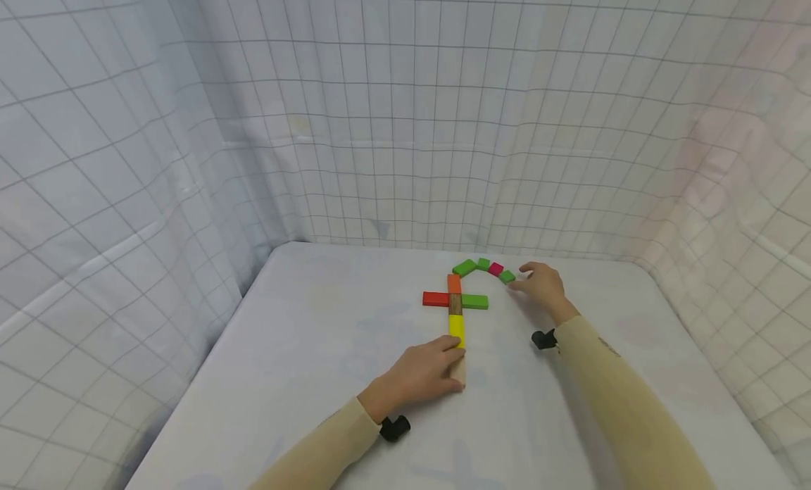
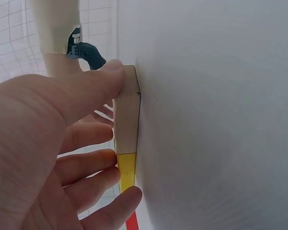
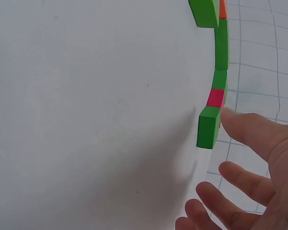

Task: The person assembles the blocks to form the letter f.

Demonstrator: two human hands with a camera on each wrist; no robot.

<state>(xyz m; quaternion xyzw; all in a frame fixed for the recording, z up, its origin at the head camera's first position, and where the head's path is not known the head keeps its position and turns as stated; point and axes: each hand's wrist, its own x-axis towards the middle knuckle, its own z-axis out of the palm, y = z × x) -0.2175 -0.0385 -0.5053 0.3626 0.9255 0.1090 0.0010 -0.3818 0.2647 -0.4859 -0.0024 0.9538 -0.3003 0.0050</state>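
Note:
My left hand rests along a plain wooden block, its thumb on the near end. The other fingers lie loosely beside that block and the yellow block. Beyond the yellow one, a dark brown block and an orange block carry on the straight row. A red block and a green block stick out sideways from the brown one. My right hand hovers by the last small green block of a curved row, with thumb near it and fingers spread, holding nothing.
The curve runs from the orange block through a longer green block, a small green block and a pink-red block. All lie on a white table. Grid-patterned curtains hang behind and at both sides.

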